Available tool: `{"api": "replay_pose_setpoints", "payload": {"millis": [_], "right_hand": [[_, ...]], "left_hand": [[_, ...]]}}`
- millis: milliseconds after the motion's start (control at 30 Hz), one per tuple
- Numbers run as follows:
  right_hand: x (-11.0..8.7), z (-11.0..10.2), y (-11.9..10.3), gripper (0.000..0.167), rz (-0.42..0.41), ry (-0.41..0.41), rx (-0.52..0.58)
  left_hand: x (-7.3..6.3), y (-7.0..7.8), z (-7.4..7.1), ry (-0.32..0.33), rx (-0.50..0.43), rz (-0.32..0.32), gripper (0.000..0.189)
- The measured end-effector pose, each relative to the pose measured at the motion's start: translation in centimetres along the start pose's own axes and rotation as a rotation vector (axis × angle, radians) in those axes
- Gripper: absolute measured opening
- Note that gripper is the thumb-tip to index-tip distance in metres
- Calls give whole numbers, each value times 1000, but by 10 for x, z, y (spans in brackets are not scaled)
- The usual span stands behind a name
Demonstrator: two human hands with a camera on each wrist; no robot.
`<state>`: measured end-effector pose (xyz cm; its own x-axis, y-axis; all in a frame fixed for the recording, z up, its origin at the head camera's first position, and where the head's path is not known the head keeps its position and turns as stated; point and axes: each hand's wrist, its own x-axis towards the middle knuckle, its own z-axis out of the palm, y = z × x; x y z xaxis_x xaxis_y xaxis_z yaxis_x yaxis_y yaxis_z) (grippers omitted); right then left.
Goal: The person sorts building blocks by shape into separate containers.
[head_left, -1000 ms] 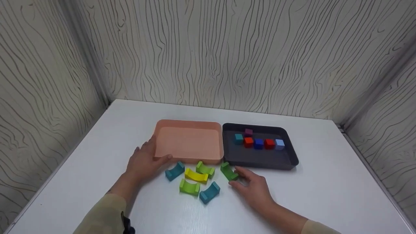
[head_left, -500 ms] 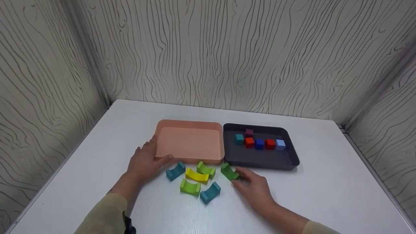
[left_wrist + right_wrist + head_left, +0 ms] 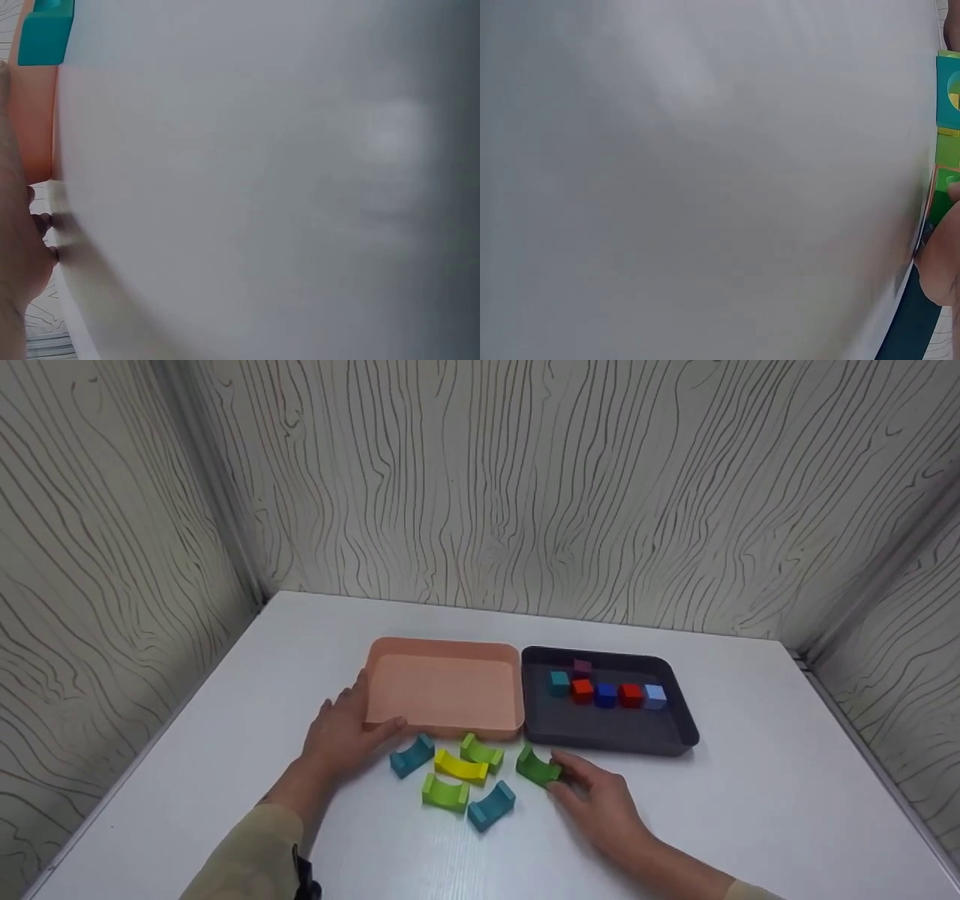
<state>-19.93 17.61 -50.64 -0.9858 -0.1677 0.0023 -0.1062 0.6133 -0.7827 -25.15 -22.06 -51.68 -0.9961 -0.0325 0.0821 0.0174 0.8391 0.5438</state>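
My right hand (image 3: 600,802) pinches one end of a dark green arch block (image 3: 537,767) between thumb and fingers, low over or on the table. My left hand (image 3: 345,735) rests at the left front corner of the pink tray (image 3: 448,733), thumb along the front wall, fingers along the left side. Between the hands lie more curved blocks: a teal one (image 3: 412,756), a yellow one (image 3: 460,768), a lime one (image 3: 481,753), another lime one (image 3: 445,793) and a second teal one (image 3: 492,806). The right wrist view catches only part of the green block (image 3: 943,202).
A dark tray (image 3: 600,735) stands against the pink tray's right side. It holds several small cubes: a teal cube (image 3: 559,683), a purple cube (image 3: 582,668), two red ones, a blue cube (image 3: 606,695) and a light blue cube (image 3: 655,697). Patterned walls (image 3: 480,495) enclose the white table.
The green block has turned slightly in my right hand, whose thumb now lies closer to it. My left hand keeps its place at the pink tray. The head view has shifted a little.
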Motion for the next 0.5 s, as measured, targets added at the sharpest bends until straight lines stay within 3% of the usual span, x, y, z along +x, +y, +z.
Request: {"api": "replay_pose_setpoints", "payload": {"millis": [267, 500], "right_hand": [[1, -9, -4, 47, -69, -9, 14], [11, -21, -27, 49, -161, 0, 44]], "left_hand": [[3, -1, -1, 19, 32, 24, 115], [1, 0, 2, 15, 10, 9, 115]]}}
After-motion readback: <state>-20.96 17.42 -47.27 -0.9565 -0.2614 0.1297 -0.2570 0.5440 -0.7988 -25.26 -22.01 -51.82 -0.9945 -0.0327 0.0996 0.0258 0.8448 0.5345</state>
